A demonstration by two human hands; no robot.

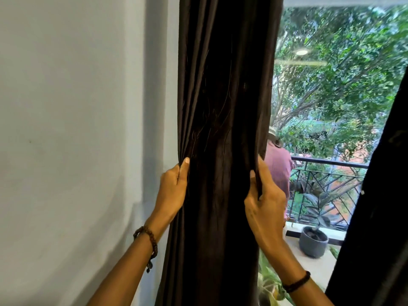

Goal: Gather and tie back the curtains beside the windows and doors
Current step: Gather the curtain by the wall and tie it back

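Note:
A dark brown curtain point(223, 107) hangs bunched in thick folds in the middle of the head view, left of a glass door. My left hand point(173, 188) grips its left edge, fingers wrapped behind the cloth and thumb on the front. My right hand point(263, 195) grips the right edge, with a fold pinched between thumb and fingers. Both hands hold the cloth at the same height, and it narrows between them. No tie-back shows.
A pale wall point(72, 129) fills the left. A second dark curtain point(375, 206) hangs at the right edge. Through the glass are a balcony railing point(326, 184), a grey plant pot point(313, 241), trees, and a person in a pink shirt point(278, 168).

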